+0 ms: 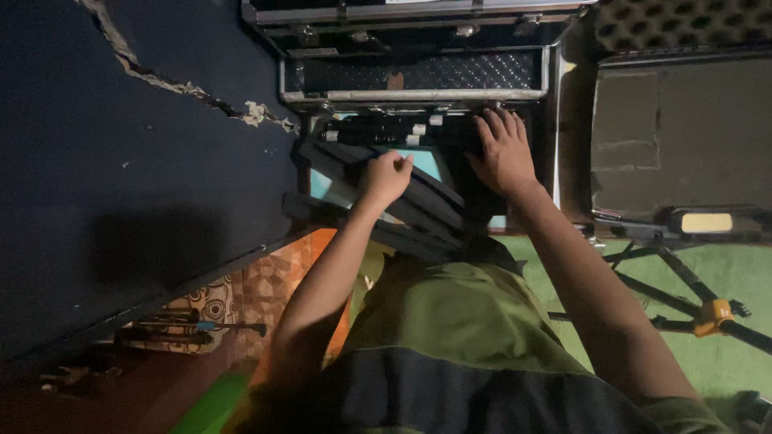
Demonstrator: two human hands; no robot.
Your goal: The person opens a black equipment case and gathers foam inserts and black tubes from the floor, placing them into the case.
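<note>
Both bare forearms reach forward from a green and dark shirt (458, 321) into an open black equipment case with metal-trimmed edges (418, 95), seen from above in dim light. The left hand (386, 177) is curled into a loose fist, knuckles up and wrist straight, its fingers closed on the upper edge of a long flat black padded piece (402, 197) that lies slantwise across the case's near left corner; just what the fingertips pinch is hidden under the hand. A pale turquoise panel (422, 161) shows beneath that padded piece, touching it, right beside the left knuckles. The right hand (503, 149) lies palm down with its fingers spread and slightly bent, pressed onto dark contents near the case's far right corner; it grips nothing that can be seen, and what sits under the palm is too dark to tell. Just beyond both hands, along the far edge of the case's bottom, lie several black tubes with white end caps (386, 128), side by side. The raised lid behind them carries a dark diamond-patterned lining (450, 72). To the right, well apart from the hands, a second case holds grey foam (683, 137), and a black tripod with an orange clamp (712, 313) rests on green flooring (724, 265).
</note>
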